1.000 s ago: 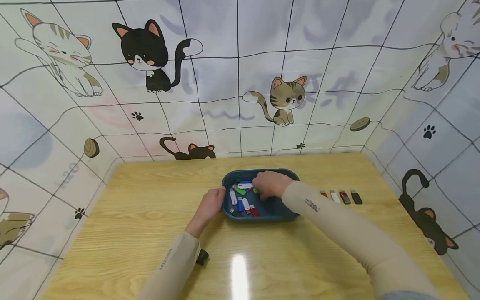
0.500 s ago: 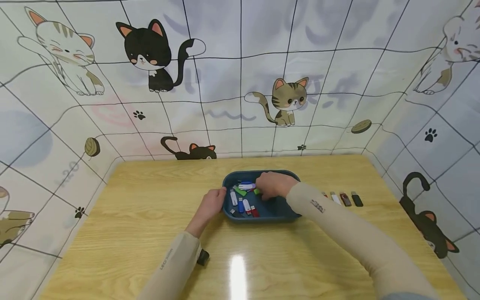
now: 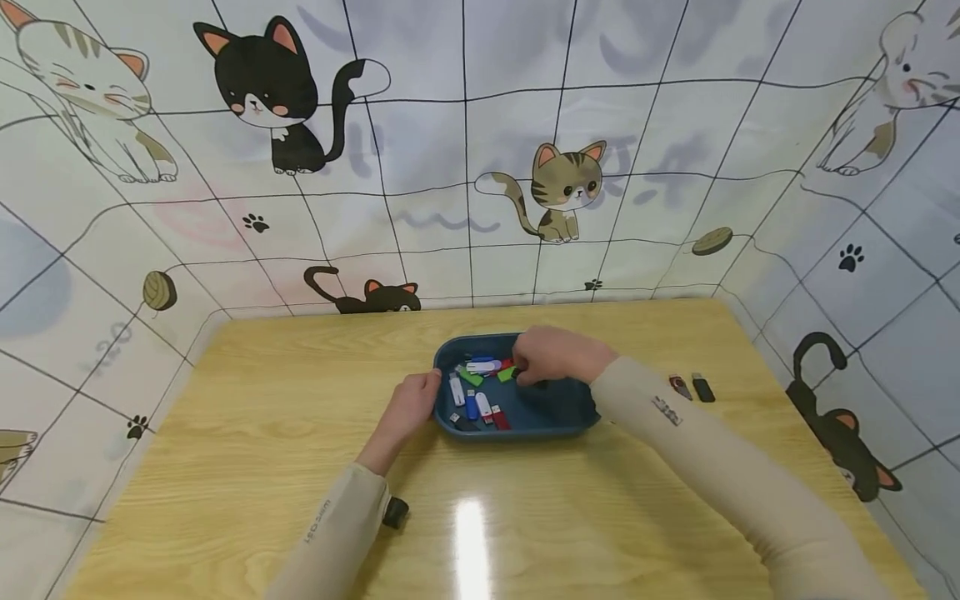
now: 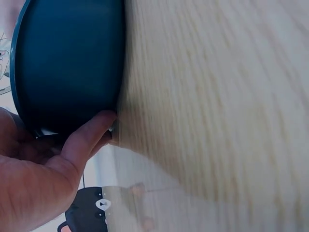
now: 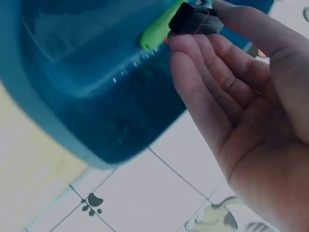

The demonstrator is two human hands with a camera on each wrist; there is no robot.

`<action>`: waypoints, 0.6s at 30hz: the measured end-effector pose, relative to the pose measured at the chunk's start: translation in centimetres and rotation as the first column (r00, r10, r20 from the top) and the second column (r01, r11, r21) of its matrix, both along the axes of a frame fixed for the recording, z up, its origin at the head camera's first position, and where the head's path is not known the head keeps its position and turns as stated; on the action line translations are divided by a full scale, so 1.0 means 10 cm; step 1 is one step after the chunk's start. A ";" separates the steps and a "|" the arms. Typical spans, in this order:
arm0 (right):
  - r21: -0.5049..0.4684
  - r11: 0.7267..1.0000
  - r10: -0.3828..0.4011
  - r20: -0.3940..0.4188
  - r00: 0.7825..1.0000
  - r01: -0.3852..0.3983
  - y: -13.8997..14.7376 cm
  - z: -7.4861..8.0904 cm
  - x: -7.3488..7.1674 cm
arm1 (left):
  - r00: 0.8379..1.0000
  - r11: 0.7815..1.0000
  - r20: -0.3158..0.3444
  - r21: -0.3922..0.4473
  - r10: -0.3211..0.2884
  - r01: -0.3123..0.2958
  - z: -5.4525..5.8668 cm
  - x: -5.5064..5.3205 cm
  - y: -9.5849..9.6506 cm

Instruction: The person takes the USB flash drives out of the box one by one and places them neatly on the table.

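Observation:
A dark blue plastic basin (image 3: 551,410) holds several USB flash drives, with a white one (image 3: 457,388), a blue one (image 3: 471,405) and a red one (image 3: 500,418) in its left half. My left hand (image 3: 405,410) grips the basin's left end, its fingers against the outer wall (image 4: 67,63). Inside the basin's back part is my right hand (image 3: 558,357). Its thumb and fingertips pinch a black USB flash drive (image 5: 195,19), best seen in the right wrist view. Close to that drive lies a green one (image 5: 159,31).
Right of the basin, a brown-red flash drive (image 3: 680,386) and a black flash drive (image 3: 702,387) lie on the wooden table (image 3: 285,433). My right sleeve (image 3: 720,458) hides part of the tabletop there. A cat-print curtain (image 3: 420,192) surrounds the table's back and sides.
My right hand has shifted slightly right and up within the basin, exposing more of the green drive. The head view has moved a little, and the sleeve covers more drives on the table.

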State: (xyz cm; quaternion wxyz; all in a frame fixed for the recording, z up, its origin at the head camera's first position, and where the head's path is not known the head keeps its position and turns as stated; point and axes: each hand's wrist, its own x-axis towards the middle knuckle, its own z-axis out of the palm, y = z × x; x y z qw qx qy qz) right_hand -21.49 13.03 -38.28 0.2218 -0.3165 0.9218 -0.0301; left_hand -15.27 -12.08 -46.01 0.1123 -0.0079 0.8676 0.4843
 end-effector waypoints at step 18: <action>-0.234 0.960 -0.166 -0.025 0.986 0.156 0.60 0.29 0.20 | 0.999 1.000 -0.040 0.009 0.007 -0.007 0.00 0.00 0.01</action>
